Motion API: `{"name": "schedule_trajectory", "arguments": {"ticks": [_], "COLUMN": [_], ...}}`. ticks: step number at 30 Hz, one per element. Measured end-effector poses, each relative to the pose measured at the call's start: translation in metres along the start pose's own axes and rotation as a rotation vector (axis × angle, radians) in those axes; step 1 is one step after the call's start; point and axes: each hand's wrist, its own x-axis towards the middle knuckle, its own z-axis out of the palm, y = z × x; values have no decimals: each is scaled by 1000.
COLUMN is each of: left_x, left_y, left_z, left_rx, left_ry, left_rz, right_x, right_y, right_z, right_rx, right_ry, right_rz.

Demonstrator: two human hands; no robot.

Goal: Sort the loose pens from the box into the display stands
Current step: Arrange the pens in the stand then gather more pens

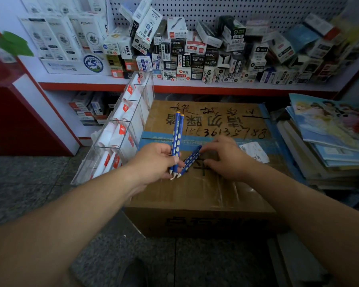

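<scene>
Pens in 2 places over the taped brown cardboard box (205, 193). Left hand (155, 160): curled round 2 blue pale-dotted pens with yellow ends (177, 137), held nearly upright, pale tips down, yellow ends pointing away toward the shelf. Right hand (226, 158): arched over another blue dotted pen (192, 158) lying flat on the box lid, fingertips touching its far end, thumb just beside the barrel; cannot tell whether pinched yet, nor whether 1 pen or 2 side by side. Long axis of that lying pen diagonal: far end up-right under the right fingers, pale tip down-left, almost touching the tips of the held pair. Within reach of both hands, so probably lifted by the right and passed left into the bundle. Clear acrylic compartmented display stand (137, 112) leaning just left of the box, beside the left hand, holding white-and-red packets; left hand the nearer for the drop.
</scene>
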Motion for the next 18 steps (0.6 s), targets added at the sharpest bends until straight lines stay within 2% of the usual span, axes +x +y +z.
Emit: {"name": "schedule_trajectory", "arguments": {"ticks": [9, 18], "left_x": [1, -3], "left_y": [-2, 0], "left_z": [0, -5], "left_rx": [-14, 2], "left_ry": [-25, -76], "left_rz": [-24, -12], "right_x": [2, -5], "right_y": [-6, 7], "right_z": [-3, -20], "right_rx": [-185, -183], "right_ry": [-64, -229], "right_rz": [-102, -96]}}
